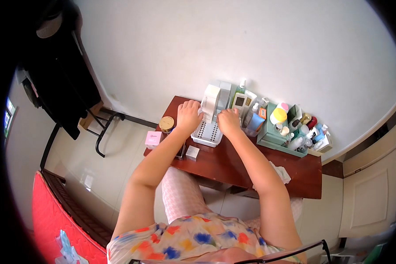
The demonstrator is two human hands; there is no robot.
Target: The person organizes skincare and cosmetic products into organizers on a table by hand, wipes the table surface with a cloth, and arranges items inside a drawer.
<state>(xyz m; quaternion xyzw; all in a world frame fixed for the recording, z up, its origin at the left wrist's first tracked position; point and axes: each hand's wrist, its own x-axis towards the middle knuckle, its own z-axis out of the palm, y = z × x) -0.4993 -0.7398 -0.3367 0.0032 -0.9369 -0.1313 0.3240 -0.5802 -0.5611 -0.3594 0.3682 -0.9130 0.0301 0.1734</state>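
A white perforated plastic basket [207, 133] sits on the dark red wooden table, between my two hands. My left hand [189, 116] is closed at the basket's left side, its thumb pointing inward. At the opposite side my right hand [229, 121] has its fingers curled over the rim. A tall white box [210, 100] stands upright in the far part of the basket, close to my left fingertips. Behind it is a pale grey box [224, 94]. The parts of the rim under both hands are hidden.
On the table [301, 180], a gold-lidded jar [166, 123], pink box [153, 139] and small silver box [192, 152] lie left. A green organizer [270, 132] with several bottles, a blue tube [256, 122] and a crumpled tissue [280, 171] are right. The wall rises behind.
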